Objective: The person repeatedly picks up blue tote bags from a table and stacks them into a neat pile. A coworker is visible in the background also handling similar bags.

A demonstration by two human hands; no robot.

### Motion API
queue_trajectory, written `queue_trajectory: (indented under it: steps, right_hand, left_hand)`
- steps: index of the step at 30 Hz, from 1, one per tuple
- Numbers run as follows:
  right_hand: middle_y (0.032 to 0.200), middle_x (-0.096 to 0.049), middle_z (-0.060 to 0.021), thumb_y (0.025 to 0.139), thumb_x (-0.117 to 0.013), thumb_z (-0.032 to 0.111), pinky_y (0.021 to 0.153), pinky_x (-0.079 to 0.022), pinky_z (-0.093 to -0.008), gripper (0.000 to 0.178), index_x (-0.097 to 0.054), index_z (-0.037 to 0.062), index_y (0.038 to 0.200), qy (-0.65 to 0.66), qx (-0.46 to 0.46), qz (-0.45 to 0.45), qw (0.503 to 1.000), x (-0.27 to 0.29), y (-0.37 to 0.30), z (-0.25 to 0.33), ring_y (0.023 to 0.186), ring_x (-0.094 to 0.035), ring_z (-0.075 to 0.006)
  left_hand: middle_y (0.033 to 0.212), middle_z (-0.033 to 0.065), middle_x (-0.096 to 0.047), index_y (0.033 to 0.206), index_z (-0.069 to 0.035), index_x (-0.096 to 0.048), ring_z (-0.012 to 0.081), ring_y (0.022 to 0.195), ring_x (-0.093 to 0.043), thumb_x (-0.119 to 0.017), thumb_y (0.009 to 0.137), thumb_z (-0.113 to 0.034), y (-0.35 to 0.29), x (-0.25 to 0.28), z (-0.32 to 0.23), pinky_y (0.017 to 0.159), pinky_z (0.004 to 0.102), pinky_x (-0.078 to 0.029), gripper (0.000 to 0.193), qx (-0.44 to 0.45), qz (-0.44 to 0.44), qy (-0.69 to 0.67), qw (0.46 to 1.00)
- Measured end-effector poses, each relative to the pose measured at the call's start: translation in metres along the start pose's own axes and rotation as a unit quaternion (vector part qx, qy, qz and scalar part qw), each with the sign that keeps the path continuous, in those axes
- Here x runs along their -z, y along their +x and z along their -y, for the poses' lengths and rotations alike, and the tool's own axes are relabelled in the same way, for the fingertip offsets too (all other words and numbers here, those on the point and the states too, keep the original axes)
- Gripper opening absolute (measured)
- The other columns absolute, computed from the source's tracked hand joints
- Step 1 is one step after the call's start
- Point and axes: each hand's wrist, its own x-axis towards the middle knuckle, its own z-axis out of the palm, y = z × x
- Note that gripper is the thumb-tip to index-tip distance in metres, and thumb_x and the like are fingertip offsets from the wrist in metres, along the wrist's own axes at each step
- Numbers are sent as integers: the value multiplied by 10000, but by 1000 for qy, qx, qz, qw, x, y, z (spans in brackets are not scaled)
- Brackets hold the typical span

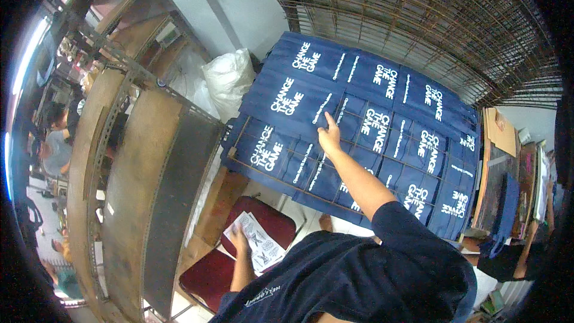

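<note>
Several navy blue fabric panels (308,93) with white printed lettering lie in overlapping rows on a wire drying rack (254,164). Over the near left part of these rows reaches my right hand (329,136), index finger stretched out toward a small line of print. Nothing shows in that hand, and whether the fingertip touches the fabric I cannot tell. Lower down, my left hand (239,240) is closed on the edge of white printed paper sheets (262,245) with black drawings. The sheets are held above dark red chairs (281,218).
More wire racks (412,0) stand raised behind the panels. A white sack (230,81) sits by the wall. Tall metal-framed shelving (134,167) runs along the left, with other people (57,149) beyond it. Cardboard (499,131) and another person's arm (526,251) are at the right.
</note>
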Motion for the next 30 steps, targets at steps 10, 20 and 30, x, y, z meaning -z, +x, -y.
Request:
queue_trajectory:
  steps: [10, 20, 30]
  right_hand:
    - [1252, -452, -212, 694, -524, 40, 990, -326, -318, 551, -440, 5, 1238, -73, -58, -1, 996, 16, 9, 2, 1179, -429, -295]
    - [1233, -474, -201, 687, -544, 68, 979, -341, -325, 556, -455, 33, 1235, -88, -55, -14, 995, 12, 10, -3, 1168, -441, -296]
    - [1237, -460, -215, 682, -539, 83, 993, -329, -336, 556, -453, 9, 1226, -150, -34, -15, 988, 12, 11, -1, 1167, -430, -320]
  left_hand:
    - [806, 134, -637, 971, 15, -605, 212, 724, -608, -672, 727, -319, -102, 85, 135, 639, 325, -475, 419, 223, 126, 358, 898]
    - [885, 91, -596, 1137, -21, -504, 159, 719, -540, -608, 813, -270, -70, 2, 37, 590, 293, -443, 422, 256, 175, 79, 947]
    - [856, 117, -587, 1143, 12, -492, 150, 667, -555, -659, 779, -249, -88, 29, 57, 506, 255, -452, 478, 304, 168, 99, 933]
